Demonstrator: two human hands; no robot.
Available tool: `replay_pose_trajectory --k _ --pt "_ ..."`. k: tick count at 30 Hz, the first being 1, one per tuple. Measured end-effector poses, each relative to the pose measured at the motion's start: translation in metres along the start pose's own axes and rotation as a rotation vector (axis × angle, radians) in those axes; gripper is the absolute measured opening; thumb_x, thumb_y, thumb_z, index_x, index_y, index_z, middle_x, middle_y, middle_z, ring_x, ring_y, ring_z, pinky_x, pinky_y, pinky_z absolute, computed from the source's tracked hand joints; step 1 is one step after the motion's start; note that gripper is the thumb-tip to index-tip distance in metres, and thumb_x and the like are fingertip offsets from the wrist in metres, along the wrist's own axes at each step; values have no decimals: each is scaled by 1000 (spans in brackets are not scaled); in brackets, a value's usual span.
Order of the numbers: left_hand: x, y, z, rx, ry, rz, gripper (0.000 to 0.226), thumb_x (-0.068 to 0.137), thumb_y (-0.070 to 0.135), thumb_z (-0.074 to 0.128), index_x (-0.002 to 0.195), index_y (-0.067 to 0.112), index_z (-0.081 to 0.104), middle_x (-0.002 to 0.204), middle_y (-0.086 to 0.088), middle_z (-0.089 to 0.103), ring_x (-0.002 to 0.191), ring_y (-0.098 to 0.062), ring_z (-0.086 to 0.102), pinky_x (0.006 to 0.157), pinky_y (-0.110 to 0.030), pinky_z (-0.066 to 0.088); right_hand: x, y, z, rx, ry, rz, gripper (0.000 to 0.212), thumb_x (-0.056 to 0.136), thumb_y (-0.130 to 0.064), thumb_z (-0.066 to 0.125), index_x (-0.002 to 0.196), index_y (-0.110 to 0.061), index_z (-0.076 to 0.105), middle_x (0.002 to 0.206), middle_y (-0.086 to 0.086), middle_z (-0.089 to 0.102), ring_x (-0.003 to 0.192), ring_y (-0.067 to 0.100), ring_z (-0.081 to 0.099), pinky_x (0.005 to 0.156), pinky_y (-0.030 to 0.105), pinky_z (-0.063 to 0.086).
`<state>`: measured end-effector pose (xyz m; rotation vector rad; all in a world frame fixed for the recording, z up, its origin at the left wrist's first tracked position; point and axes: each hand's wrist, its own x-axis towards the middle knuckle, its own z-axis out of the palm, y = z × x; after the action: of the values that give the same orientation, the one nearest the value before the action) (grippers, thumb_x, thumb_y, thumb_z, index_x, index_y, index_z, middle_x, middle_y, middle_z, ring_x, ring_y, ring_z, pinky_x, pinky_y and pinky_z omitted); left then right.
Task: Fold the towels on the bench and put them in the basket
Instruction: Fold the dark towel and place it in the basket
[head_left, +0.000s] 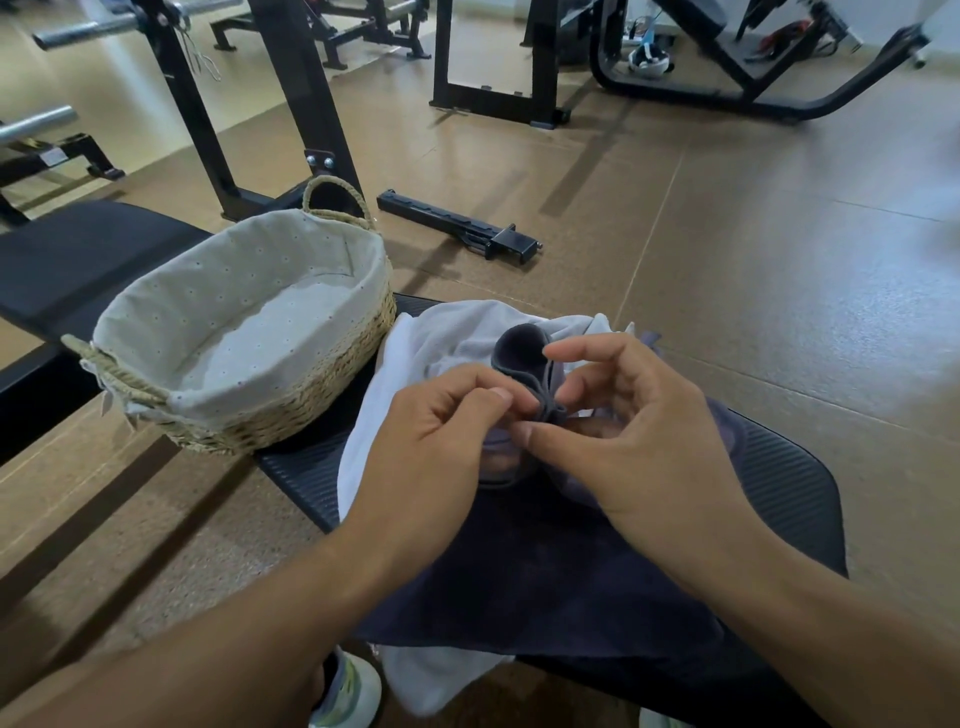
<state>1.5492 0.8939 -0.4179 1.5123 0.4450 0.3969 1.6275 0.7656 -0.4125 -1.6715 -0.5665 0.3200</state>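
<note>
1. We're at the very start of a fold, by our reading: both hands meet at the centre of the frame over the pile, working up a corner of the dark navy terry towel.
2. Our left hand pinches the towel's hem between thumb and curled fingers; our right hand nips the same bunched edge from the other side, its upper fingers lifted loose.
3. That dark towel spreads across the lower middle of the frame on the black ribbed padded bench, its raised corner curling into a small loop.
4. Beneath it lie a pale white towel, trailing off the near edge at lower centre, and what looks like a lilac towel, mostly hidden.
5. The oval woven straw basket with a dotted cloth liner sits at centre left, holding no towels yet.
6. Next, we judge, the corners need separating and drawing apart to spread the cloth flat before any fold.
</note>
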Motion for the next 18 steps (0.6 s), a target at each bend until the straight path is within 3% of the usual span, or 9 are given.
replay_pose_trajectory --k 6,11,15,18 --pt "0 0 -1 -19 -40 8 33 99 -3 43 82 2 71 72 -4 71 67 -15 70 66 -30 60 0 2 0 -33 7 -26 51 69 -2 85 105 -33 66 81 -11 62 73 1 63 66 17 54" --pt "1 0 2 -36 -28 27 27 92 -11 46 85 2 69 78 -6 73 78 -16 74 74 -29 62 1 2 0 -17 30 -46 52 73 9 76 105 -31 66 79 -13 63 70 1 64 65 13 51" --pt "10 -9 -6 387 74 276 41 85 -9 59 105 27 64 102 9 69 98 -5 67 80 -17 54 -2 -3 -3 3 47 -74 54 73 11 75 104 -32 66 83 -6 67 75 4 66 69 14 53" --pt "21 -8 -18 633 -8 419 61 86 8 64 133 44 49 131 19 56 128 -11 52 104 -33 48 -5 -9 -6 16 27 -100 53 73 12 74 103 -30 67 82 -5 68 77 7 68 71 16 55"
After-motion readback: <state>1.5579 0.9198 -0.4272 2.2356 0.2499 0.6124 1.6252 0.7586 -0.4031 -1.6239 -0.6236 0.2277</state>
